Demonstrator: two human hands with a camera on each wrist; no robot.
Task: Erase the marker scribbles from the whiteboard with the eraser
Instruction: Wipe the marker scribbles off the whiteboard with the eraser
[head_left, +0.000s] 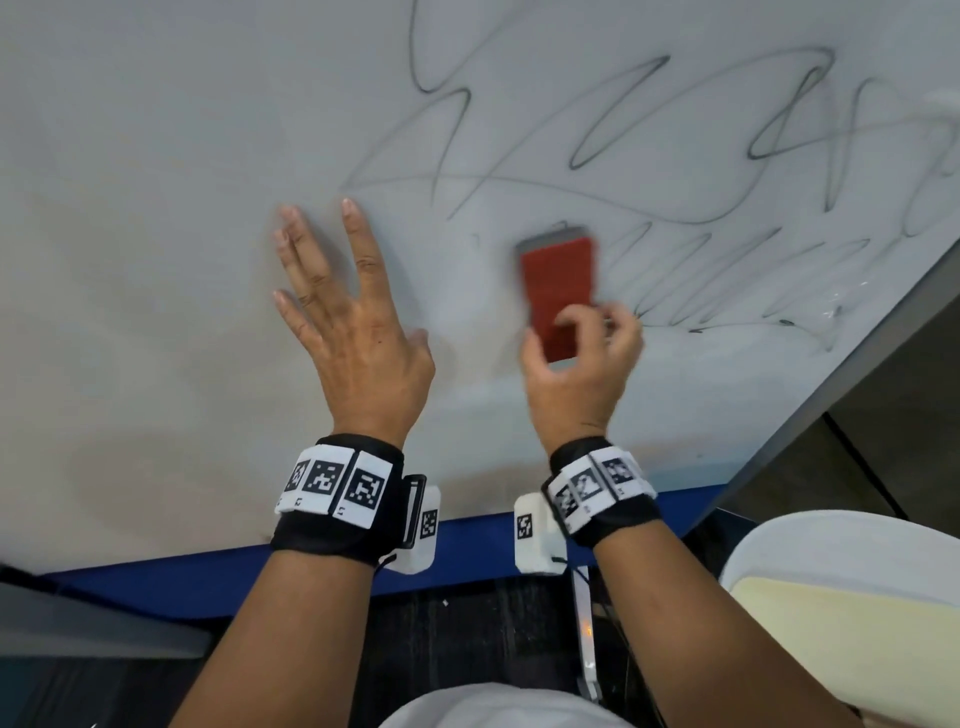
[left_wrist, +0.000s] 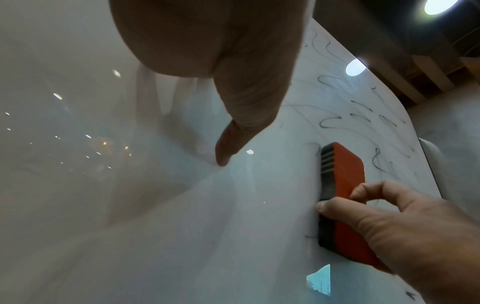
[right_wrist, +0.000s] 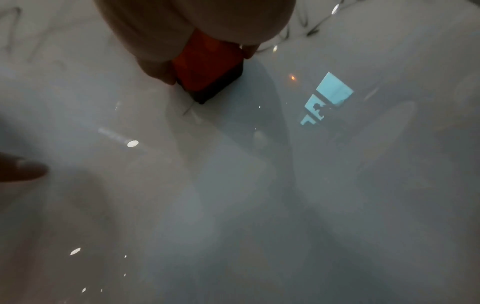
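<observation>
R hand grips eraser, L hand flat w/ straight fingers on whiteboard; press felt flat, sweep scribbles beyond R hand.

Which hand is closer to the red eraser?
The right hand. It grips the red eraser by its lower end against the whiteboard. The left hand lies spread flat on the board, off to the eraser's left, not touching it.

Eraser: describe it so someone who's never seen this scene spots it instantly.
Start at the whiteboard lying flat, marker scribbles over its right part. At the scribbles' near left edge, the right hand pinches a flat rectangular block, the eraser. It is the only red thing on the board, with a dark felt underside.
</observation>
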